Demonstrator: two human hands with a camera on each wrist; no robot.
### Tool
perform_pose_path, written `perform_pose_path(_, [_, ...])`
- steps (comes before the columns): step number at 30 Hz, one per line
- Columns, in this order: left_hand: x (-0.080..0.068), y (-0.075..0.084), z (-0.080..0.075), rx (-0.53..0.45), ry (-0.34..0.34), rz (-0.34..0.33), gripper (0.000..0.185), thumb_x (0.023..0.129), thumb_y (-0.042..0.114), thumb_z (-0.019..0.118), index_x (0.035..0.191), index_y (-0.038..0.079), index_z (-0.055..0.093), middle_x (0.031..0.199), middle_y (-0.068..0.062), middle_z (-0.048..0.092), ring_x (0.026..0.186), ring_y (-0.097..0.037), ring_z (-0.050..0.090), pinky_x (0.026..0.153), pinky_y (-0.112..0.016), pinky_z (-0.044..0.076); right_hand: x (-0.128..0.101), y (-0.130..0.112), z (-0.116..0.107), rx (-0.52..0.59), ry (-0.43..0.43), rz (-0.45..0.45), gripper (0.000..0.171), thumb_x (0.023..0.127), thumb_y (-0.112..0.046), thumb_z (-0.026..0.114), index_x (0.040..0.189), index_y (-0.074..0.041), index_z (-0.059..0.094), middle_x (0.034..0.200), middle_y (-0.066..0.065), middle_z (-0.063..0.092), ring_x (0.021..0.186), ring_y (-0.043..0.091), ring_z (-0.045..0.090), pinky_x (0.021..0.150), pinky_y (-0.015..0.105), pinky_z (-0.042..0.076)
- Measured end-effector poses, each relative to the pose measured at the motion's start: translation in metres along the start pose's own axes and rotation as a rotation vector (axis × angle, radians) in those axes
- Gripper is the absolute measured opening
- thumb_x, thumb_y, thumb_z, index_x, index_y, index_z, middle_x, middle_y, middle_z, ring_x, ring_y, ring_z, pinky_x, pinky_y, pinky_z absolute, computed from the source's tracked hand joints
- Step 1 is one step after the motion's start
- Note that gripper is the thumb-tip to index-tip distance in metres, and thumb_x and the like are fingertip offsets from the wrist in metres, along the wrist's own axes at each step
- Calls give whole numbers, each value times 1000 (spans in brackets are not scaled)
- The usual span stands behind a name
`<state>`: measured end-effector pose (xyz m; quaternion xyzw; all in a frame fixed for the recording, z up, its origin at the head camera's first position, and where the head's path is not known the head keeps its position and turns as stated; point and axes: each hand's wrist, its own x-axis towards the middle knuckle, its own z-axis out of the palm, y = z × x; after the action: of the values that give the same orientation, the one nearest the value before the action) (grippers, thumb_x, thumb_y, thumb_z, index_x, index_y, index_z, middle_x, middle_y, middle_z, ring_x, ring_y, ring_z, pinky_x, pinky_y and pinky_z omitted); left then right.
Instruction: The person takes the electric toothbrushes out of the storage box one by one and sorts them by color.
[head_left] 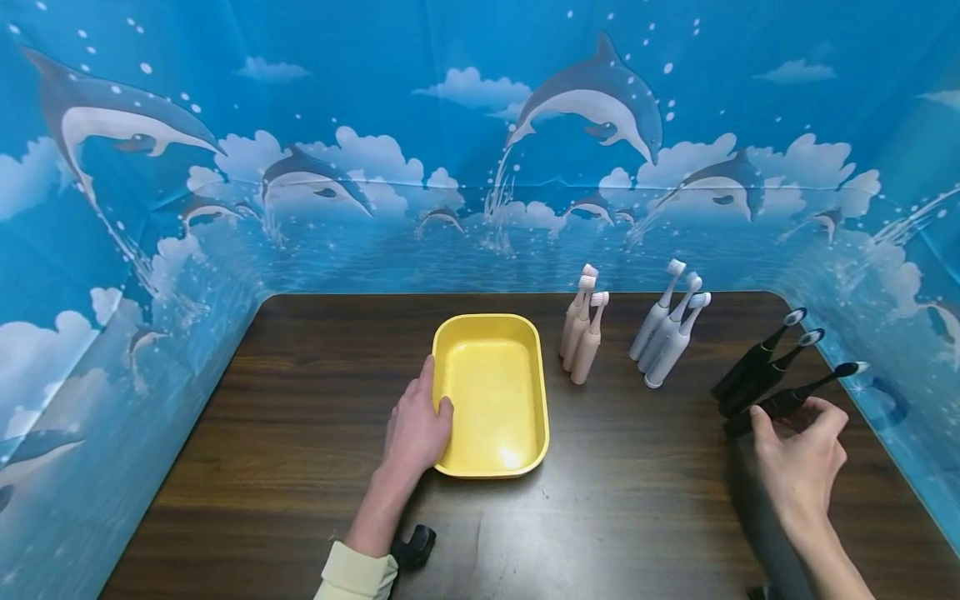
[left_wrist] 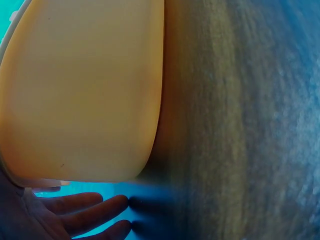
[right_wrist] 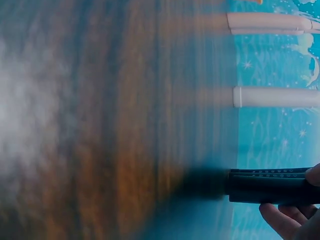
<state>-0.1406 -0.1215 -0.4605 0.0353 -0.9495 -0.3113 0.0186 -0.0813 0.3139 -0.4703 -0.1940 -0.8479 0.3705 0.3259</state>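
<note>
Black electric toothbrush (head_left: pixel 787 402) at right of frame, standing nearest of three black ones, right hand (head_left: pixel 798 462) fingers curled round its thick handle; probably light, rigid, smooth (best gripped low). Left hand (head_left: pixel 415 427) lying flat against yellow tray (head_left: pixel 491 460) on counter (head_left: pixel 637 500)

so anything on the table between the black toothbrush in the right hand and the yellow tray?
Yes. The white toothbrushes and pink toothbrushes stand upright between the black toothbrush and the yellow tray, towards the rear. The nearer strip of table looks bare.

Open table (head_left: pixel 645 500) between yellow tray (head_left: pixel 542 392) and black toothbrushes (head_left: pixel 757 367).
</note>
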Motion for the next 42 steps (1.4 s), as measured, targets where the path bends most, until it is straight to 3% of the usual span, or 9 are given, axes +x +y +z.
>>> perform_pose_path(9, [0,0,0,-18,0,-7,70,101,21,58,163,12,28,133,-19,58,96,-34,62,83,-50,51,4,2,4,-38,-17,75,52,94,-15,73,134,-1,43,120,27,68,85,-21,46,78,8,37])
perform_pose_path(12, [0,-1,0,-18,3,-6,70,101,21,58,163,11,28,132,-19,59,95,-34,62,82,-50,51,6,2,5,-59,-36,87,53,95,-16,72,136,-2,42,122,26,67,97,1,64,76,7,37])
perform_pose_path(15, [0,-1,0,-18,4,-4,70,101,21,58,163,12,28,128,-19,59,92,-33,62,79,-49,51,7,3,5,-67,-52,87,53,96,-17,71,136,-2,41,122,27,66,102,24,68,72,5,36])
perform_pose_path(21, [0,-1,0,-20,2,-2,70,101,22,58,163,12,28,124,-18,60,88,-32,61,75,-47,51,7,3,5,-53,-71,61,53,96,-13,70,136,3,39,120,28,65,85,-8,48,67,5,35])
perform_pose_path(24, [0,-2,0,-20,6,4,69,101,22,57,163,12,28,123,-19,61,88,-32,61,75,-47,51,6,3,6,-54,-84,43,54,97,-12,69,138,4,37,120,30,63,80,-12,42,62,7,35])
perform_pose_path(27, [0,-3,0,-16,10,8,69,100,22,57,163,12,29,121,-18,61,87,-33,61,75,-48,51,5,3,6,-55,-92,33,55,97,-12,68,139,4,36,121,32,61,78,-6,46,60,7,35])
perform_pose_path(30, [0,-3,0,-10,12,11,69,100,22,57,163,12,29,119,-18,61,86,-33,61,74,-48,51,6,3,7,-48,-94,33,55,98,-12,67,139,4,35,123,32,61,86,15,61,64,4,35])
perform_pose_path(34, [0,-3,0,-11,11,9,69,100,22,57,162,12,29,119,-18,62,86,-32,61,74,-47,51,6,4,8,-45,-106,53,57,98,-13,66,143,3,34,127,30,60,104,42,61,71,4,35])
perform_pose_path(42, [0,-2,0,-20,6,7,69,100,22,57,163,12,29,123,-19,61,89,-32,62,75,-47,51,6,7,7,-60,-126,82,61,99,-15,66,148,1,33,127,27,59,104,34,59,73,7,35])
